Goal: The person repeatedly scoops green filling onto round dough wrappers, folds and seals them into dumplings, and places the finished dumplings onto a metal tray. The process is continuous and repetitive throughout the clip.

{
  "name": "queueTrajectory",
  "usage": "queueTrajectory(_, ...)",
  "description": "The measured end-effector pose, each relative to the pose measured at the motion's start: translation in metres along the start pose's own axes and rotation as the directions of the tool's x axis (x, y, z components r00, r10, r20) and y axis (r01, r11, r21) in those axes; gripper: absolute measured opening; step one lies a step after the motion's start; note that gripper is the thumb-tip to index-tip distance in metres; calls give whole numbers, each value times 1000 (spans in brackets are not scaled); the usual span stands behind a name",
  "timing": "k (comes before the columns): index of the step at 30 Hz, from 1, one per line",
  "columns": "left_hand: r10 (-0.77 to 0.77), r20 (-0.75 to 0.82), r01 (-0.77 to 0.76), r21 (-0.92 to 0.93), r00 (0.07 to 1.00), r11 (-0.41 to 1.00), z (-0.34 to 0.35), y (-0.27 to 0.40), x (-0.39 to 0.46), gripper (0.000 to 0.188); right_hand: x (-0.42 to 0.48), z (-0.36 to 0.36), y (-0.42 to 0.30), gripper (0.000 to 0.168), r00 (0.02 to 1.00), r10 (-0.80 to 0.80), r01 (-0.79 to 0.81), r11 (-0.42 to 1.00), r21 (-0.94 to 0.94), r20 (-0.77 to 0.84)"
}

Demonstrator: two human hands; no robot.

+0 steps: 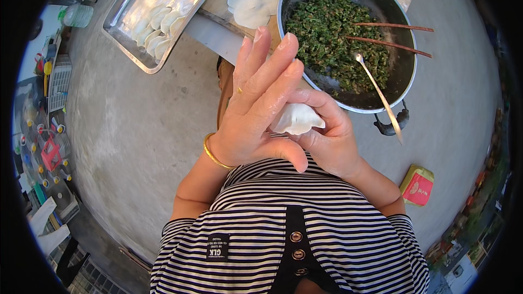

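Note:
A folded white dumpling (297, 119) with a pinched edge is held in my right hand (335, 143), between thumb and fingers. My left hand (257, 118), floured and with its fingers spread, is against the dumpling's left side; whether it grips the dumpling is hard to tell. Beyond my hands stands a dark pan (413, 61) of chopped green filling (327, 36). Two wooden chopsticks (392, 47) and a metal spoon (380, 85) lean in it. Flat round dough wrappers (253, 4) overlap on a wooden board (212, 6). Several shaped dumplings (157, 28) lie in a metal tray (153, 67) at the upper left.
The pan's dark handle (392, 122) juts out towards me on the right. A red and gold package (419, 185) lies on the concrete floor (135, 130) at the right. Plastic bottles (45, 163), a white crate (59, 83) and other household things line the left side.

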State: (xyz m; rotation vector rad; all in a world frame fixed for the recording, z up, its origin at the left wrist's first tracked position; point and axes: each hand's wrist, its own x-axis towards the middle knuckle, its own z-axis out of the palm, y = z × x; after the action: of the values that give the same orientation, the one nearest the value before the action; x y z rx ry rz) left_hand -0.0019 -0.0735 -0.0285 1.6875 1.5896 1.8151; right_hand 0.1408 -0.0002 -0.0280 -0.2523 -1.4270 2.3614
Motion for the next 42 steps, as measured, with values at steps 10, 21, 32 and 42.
queueTrajectory(10, 117, 169, -151, 201, 979, 968, -9, -16, -5, 74, 3, 0, -3, 46, 997, 68, -70, 996, -52, -31)
queueTrajectory(21, 130, 117, -166, 386, 985, 907, -10, -9, -11, 46, -2, 7, 2, 45, 982, 171, -131, 926, 354, -83)
queueTrajectory(32, -57, 173, 2, 302, 983, 953, -17, -12, -18, 45, 7, 10, -4, 52, 971, 225, -228, 973, -25, -82)
queueTrajectory(42, -507, -539, 520, -144, 672, 842, -132, -68, 11, 33, 2, 3, 7, 41, 937, 348, -348, 934, -87, -14)
